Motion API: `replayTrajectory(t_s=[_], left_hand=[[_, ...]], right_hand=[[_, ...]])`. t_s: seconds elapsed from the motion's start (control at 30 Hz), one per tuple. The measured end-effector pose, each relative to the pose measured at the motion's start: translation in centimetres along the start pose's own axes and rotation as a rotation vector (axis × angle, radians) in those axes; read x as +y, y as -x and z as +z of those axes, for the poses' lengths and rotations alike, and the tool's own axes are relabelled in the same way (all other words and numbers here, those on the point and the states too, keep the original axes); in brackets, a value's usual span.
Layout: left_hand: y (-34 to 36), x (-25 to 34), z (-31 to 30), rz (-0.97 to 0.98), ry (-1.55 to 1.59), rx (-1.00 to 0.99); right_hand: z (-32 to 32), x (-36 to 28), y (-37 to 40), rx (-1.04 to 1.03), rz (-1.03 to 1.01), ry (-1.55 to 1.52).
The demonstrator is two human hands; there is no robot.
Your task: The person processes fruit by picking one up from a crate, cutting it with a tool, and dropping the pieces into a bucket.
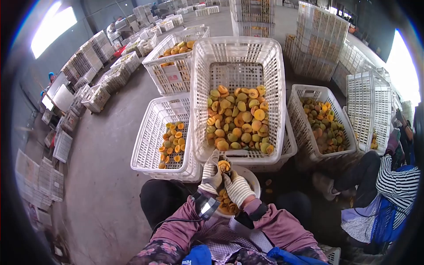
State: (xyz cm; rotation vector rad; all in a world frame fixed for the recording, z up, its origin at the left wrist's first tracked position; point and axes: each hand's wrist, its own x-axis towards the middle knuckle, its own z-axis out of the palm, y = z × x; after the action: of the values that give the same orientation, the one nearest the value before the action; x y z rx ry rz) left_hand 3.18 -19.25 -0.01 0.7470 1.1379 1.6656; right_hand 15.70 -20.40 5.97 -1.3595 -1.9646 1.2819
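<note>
My left hand (211, 176), in a whitish work glove, is closed around a peach half (224, 166) with orange flesh showing. My right hand (239, 189), in a striped knit glove, presses its fingers against the same fruit from below right. Whether a small tool sits between the fingers is hidden. Just under both hands stands a white basin (252, 177) with orange fruit pieces (226, 204) in it. Directly ahead, a tilted white crate (282, 95) holds many yellow-green and orange peaches (238, 117), some of them showing cut faces.
On the left, a lower crate (143, 145) contains peach halves, with another fruit crate (170, 73) behind it. A crate of darker fruit (329, 128) stands right, near a seated person in a striped sleeve (399, 183). Crate stacks (320, 39) rise behind; concrete floor (104, 163) extends left.
</note>
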Motion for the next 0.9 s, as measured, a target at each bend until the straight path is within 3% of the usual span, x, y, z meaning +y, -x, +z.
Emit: replayTrajectory(t_s=[0.07,0.1,0.23,0.3,0.33,0.4,0.43,0.47,0.53,0.57,0.6,0.63,0.67,0.73,0.8,0.87,0.9], left_hand=[[0.6,1.9,1.2,-0.076,0.252,-0.027],[0.9,4.2,2.4,-0.077,0.173,0.003],[0.0,4.1,1.5,-0.179,0.206,0.053],[0.0,4.6,0.6,-0.078,0.001,-0.216],[-0.2,4.5,0.3,-0.053,-0.046,-0.248],[-0.1,6.2,0.5,-0.146,-0.020,-0.384],[-0.2,5.7,0.9,-0.064,0.181,-0.397],[0.0,5.4,1.5,-0.004,0.343,-0.398],[-0.6,5.8,0.8,-0.278,0.022,-0.207],[-0.4,7.0,1.8,-0.279,0.017,-0.209],[0.1,8.2,2.7,-0.258,0.044,-0.184],[0.5,8.8,3.5,-0.234,0.071,-0.156],[0.6,7.7,3.9,-0.054,-0.024,-0.025],[1.5,7.6,4.1,-0.223,0.406,-0.018],[1.7,7.5,3.7,-0.285,0.383,-0.088],[1.6,7.8,4.0,-0.350,0.354,-0.163],[1.8,7.6,4.6,-0.331,0.338,-0.056]], right_hand=[[-0.4,-1.1,0.3,-0.028,0.042,0.018],[-0.4,-1.3,0.4,-0.055,0.078,0.045],[2.1,2.0,-0.3,-0.088,-0.008,-0.093],[1.5,1.1,0.1,-0.278,0.253,-0.363],[0.8,0.6,0.5,-0.281,0.262,-0.369],[-0.9,-0.7,1.2,-0.511,0.527,-0.769],[-1.9,-1.4,1.6,-0.557,0.521,-0.755],[-1.0,-0.8,1.8,-0.555,0.521,-0.757],[2.1,1.0,1.8,-0.250,0.182,-0.446],[2.3,1.3,1.8,-0.139,0.070,-0.296],[3.1,2.1,1.2,-0.144,0.071,-0.301],[4.1,3.4,0.2,-0.166,0.094,-0.578],[2.9,1.3,0.1,-0.185,0.117,-0.854],[-0.9,-0.8,1.4,-0.264,0.174,-0.750],[-1.7,-1.8,1.6,-0.405,0.454,-0.887],[-0.4,-0.7,1.3,-0.307,0.329,-0.823],[-0.1,0.0,1.2,-0.274,0.284,-0.786]])
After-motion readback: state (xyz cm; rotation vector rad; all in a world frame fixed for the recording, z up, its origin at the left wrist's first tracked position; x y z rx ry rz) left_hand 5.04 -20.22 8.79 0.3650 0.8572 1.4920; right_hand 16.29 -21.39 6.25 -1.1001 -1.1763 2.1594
